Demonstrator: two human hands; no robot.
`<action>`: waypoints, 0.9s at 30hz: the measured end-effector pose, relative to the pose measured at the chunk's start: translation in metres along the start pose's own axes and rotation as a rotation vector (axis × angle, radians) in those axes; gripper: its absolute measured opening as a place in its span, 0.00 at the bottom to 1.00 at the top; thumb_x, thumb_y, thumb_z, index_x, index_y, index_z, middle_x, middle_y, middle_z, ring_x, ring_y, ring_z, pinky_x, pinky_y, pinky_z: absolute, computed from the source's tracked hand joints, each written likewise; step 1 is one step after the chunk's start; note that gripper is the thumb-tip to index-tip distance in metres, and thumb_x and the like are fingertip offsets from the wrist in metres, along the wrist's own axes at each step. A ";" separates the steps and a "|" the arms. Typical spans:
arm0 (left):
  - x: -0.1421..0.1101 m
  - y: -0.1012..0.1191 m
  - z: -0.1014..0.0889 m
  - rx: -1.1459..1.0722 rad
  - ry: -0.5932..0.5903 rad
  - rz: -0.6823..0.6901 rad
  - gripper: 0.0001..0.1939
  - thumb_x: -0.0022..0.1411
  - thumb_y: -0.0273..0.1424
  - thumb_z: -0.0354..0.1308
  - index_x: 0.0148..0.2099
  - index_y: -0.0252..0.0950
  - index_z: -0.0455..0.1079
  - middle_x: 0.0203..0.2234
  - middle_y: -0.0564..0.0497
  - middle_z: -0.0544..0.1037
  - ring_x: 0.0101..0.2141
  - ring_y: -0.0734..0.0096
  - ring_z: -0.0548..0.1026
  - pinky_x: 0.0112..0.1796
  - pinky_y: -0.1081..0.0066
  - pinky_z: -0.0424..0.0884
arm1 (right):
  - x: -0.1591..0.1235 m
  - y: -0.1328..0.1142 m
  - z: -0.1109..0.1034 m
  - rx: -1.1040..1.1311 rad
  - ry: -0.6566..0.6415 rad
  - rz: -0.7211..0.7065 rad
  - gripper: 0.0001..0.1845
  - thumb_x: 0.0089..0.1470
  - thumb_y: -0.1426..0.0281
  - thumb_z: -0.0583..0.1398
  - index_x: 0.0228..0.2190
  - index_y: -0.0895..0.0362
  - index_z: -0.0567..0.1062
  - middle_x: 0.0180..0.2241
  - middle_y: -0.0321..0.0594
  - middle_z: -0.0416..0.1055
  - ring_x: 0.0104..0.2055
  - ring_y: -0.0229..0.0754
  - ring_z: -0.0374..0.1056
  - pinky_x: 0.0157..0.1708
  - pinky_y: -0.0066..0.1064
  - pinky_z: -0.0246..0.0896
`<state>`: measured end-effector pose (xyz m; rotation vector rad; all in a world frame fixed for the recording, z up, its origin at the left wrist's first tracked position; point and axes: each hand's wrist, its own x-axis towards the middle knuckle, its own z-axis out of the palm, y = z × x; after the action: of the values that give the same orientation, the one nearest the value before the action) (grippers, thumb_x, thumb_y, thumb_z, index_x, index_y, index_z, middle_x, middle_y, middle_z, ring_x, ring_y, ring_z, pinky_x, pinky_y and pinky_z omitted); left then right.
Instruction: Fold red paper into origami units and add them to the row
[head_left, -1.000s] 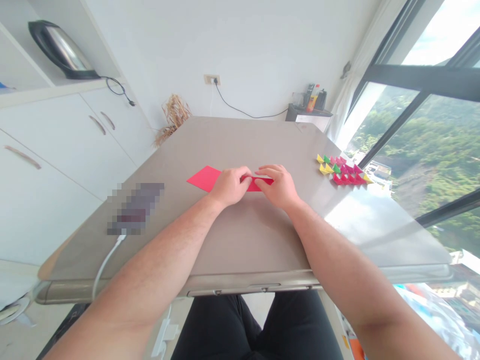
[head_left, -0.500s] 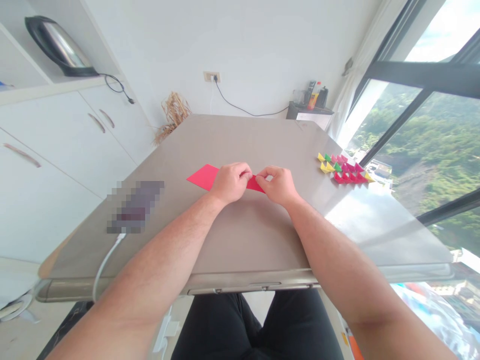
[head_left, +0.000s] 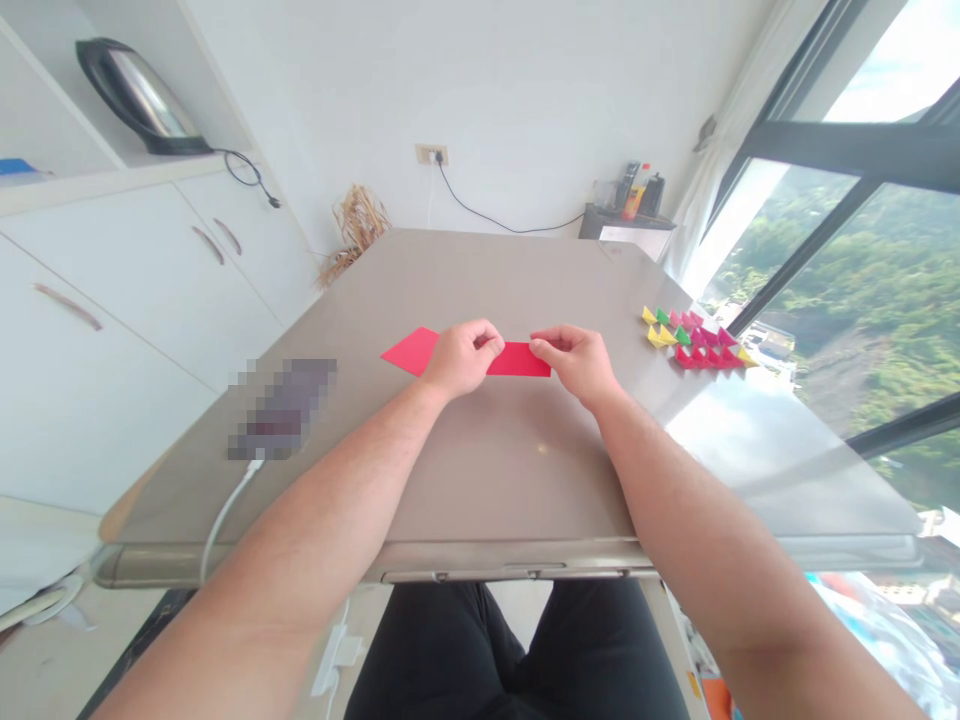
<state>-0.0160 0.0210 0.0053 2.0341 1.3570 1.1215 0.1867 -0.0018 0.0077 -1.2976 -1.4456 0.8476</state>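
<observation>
A folded strip of red paper lies across the middle of the table, its left end coming to a point. My left hand is closed on the middle of the strip, with thumb and forefinger together. At the strip's right end, my right hand pinches the edge between thumb and fingers. Part of the paper is hidden under my left hand.
Several small folded paper boats in yellow, green, pink and red stand in rows at the table's right side. A blurred-out dark device with a white cable lies at the left. A window is on the right.
My right hand has moved a little to the right along the paper, away from my left hand. More of the red strip now shows flat between them.
</observation>
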 end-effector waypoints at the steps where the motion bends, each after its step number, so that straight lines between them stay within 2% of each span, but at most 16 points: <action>1: -0.002 0.003 0.002 0.009 -0.023 -0.001 0.09 0.61 0.34 0.56 0.31 0.37 0.72 0.26 0.52 0.77 0.28 0.70 0.72 0.32 0.70 0.65 | -0.001 0.000 0.002 -0.038 0.004 -0.005 0.14 0.47 0.58 0.65 0.30 0.57 0.81 0.27 0.39 0.76 0.29 0.40 0.67 0.28 0.31 0.60; 3: -0.004 0.007 0.003 0.031 -0.062 -0.002 0.08 0.61 0.33 0.56 0.32 0.37 0.73 0.27 0.52 0.79 0.30 0.69 0.74 0.33 0.69 0.67 | -0.002 0.001 0.003 -0.121 0.025 -0.016 0.12 0.48 0.60 0.63 0.26 0.57 0.79 0.24 0.37 0.74 0.26 0.39 0.65 0.27 0.31 0.58; 8: -0.007 0.013 0.004 0.028 -0.069 0.045 0.08 0.62 0.33 0.57 0.38 0.39 0.77 0.35 0.50 0.83 0.36 0.67 0.77 0.39 0.68 0.71 | -0.004 0.004 0.007 -0.276 0.031 -0.075 0.10 0.49 0.63 0.61 0.24 0.56 0.79 0.22 0.35 0.72 0.25 0.38 0.62 0.27 0.31 0.56; 12: -0.009 0.018 0.005 0.067 -0.136 0.051 0.08 0.62 0.32 0.55 0.34 0.39 0.76 0.30 0.52 0.82 0.31 0.68 0.76 0.34 0.67 0.69 | -0.008 0.003 0.015 -0.308 -0.006 -0.134 0.11 0.50 0.63 0.60 0.23 0.56 0.78 0.21 0.35 0.71 0.25 0.37 0.61 0.27 0.31 0.55; 17: -0.008 0.021 0.002 0.135 -0.155 0.051 0.08 0.61 0.30 0.55 0.31 0.38 0.73 0.25 0.52 0.79 0.27 0.69 0.73 0.31 0.68 0.66 | -0.010 0.001 0.020 -0.281 -0.018 -0.118 0.11 0.50 0.64 0.59 0.24 0.56 0.78 0.22 0.35 0.72 0.26 0.37 0.62 0.27 0.30 0.56; 22: -0.006 0.019 0.002 0.201 -0.172 0.104 0.08 0.62 0.29 0.52 0.32 0.38 0.72 0.26 0.52 0.78 0.28 0.69 0.71 0.31 0.68 0.63 | -0.008 0.000 0.017 -0.256 -0.002 -0.086 0.10 0.49 0.64 0.60 0.23 0.56 0.76 0.22 0.35 0.71 0.26 0.37 0.62 0.29 0.31 0.58; 27: -0.003 0.012 -0.002 0.208 -0.156 0.087 0.08 0.61 0.29 0.52 0.31 0.38 0.71 0.26 0.51 0.78 0.28 0.68 0.72 0.31 0.67 0.63 | -0.003 0.001 0.009 -0.226 0.022 -0.033 0.10 0.48 0.62 0.61 0.23 0.56 0.76 0.22 0.35 0.71 0.25 0.38 0.62 0.26 0.31 0.58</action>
<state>-0.0115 0.0131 0.0140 2.2952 1.3668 0.8658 0.1784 -0.0034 0.0035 -1.4412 -1.5753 0.6597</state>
